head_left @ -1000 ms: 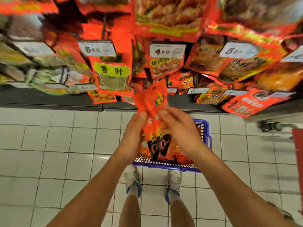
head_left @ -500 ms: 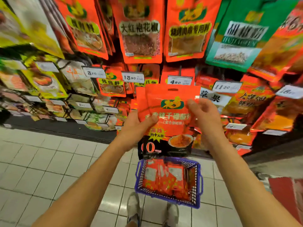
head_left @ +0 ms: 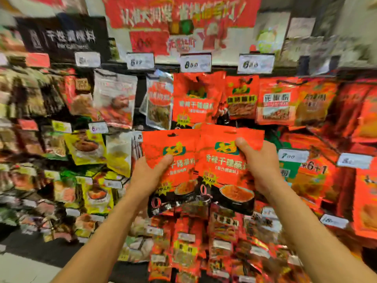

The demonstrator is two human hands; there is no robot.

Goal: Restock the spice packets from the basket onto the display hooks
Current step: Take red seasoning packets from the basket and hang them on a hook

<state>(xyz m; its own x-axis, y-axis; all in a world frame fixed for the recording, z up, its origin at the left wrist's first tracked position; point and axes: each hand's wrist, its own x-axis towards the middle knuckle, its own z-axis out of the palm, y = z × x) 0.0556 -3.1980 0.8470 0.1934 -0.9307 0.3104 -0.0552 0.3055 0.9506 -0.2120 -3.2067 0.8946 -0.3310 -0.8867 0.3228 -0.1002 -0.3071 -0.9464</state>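
The left hand (head_left: 149, 172) and right hand (head_left: 258, 164) are each gripping an orange spice packet (head_left: 226, 166), thumbs in front, holding them just below matching hanging packets (head_left: 196, 99). Light, floppy, glossy pouches; probably best pinched near the top hang hole.

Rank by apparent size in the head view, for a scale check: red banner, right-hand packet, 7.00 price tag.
1. Red banner
2. Right-hand packet, though nearness to the camera inflates it
3. 7.00 price tag
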